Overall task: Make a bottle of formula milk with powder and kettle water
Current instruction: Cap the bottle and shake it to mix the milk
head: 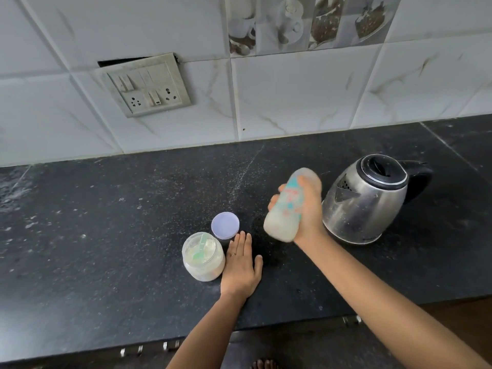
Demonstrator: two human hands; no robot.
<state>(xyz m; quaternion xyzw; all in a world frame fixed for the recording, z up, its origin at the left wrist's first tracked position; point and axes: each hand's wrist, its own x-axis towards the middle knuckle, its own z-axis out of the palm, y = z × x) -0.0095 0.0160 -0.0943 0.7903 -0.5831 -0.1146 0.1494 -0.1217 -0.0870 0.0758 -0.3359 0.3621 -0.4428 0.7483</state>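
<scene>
My right hand [308,209] grips a baby bottle [286,211] with teal and pink print, held tilted above the black counter [106,235], blurred, with milky white liquid in its lower part. Its top end leans away toward the steel kettle [367,201], which stands just right of it with its lid shut. My left hand [241,265] lies flat on the counter, fingers together, holding nothing. Right beside it on the left stands an open clear jar of powder [203,258] with a green scoop [201,249] inside. The jar's lilac lid [225,225] lies on the counter behind it.
A tiled wall with a socket and switch panel [149,86] rises behind the counter. The counter's front edge runs along the bottom, with drawer handles [149,348] below it. Toes of a bare foot [266,364] show at the bottom.
</scene>
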